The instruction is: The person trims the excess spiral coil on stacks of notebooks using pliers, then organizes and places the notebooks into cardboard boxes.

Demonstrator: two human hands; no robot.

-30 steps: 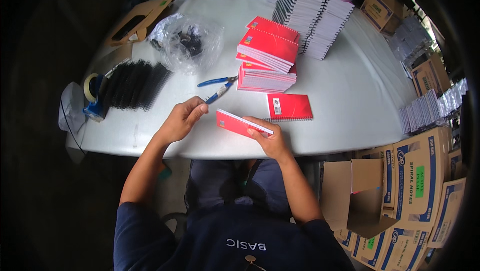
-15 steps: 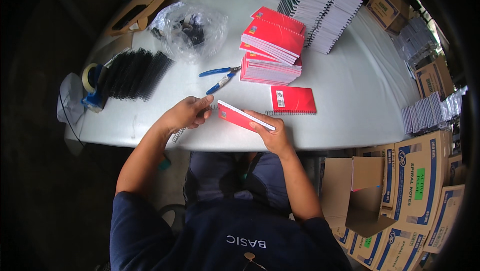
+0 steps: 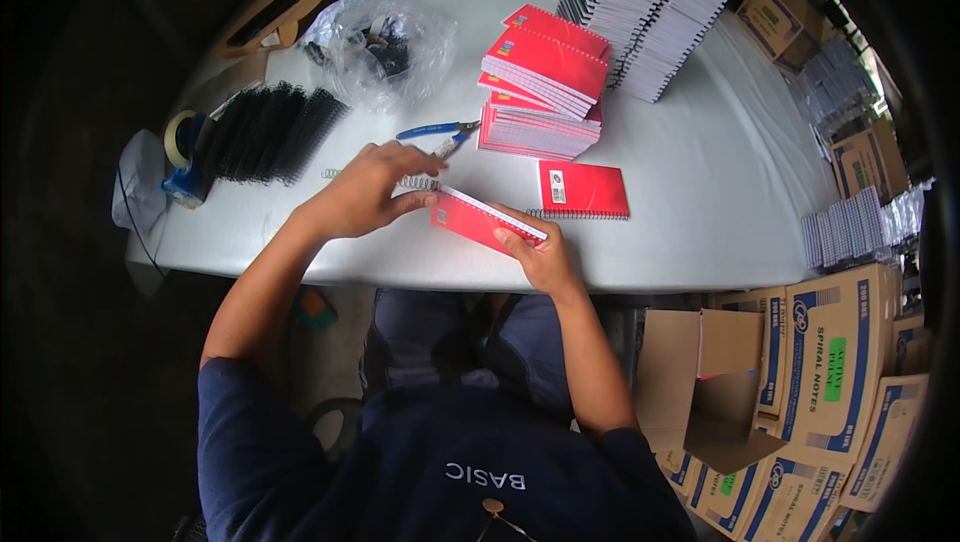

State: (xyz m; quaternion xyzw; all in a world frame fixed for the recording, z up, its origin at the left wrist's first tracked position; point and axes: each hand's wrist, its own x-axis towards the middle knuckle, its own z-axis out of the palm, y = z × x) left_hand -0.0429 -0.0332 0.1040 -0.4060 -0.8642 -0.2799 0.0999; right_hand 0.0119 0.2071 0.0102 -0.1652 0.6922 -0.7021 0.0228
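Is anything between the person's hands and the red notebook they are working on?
Nothing visible. The left hand pinches a wire spiral at the red notebook upper end, and the right hand grips its lower end directly. The blue pliers lie apart, further back.

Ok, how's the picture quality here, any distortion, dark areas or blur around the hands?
Head view: strong fisheye bend, the white table edge curves; corners go black. Even daylight on the tabletop, dim below it. The left hand, right hand and red notebook look sharp, no motion blur.
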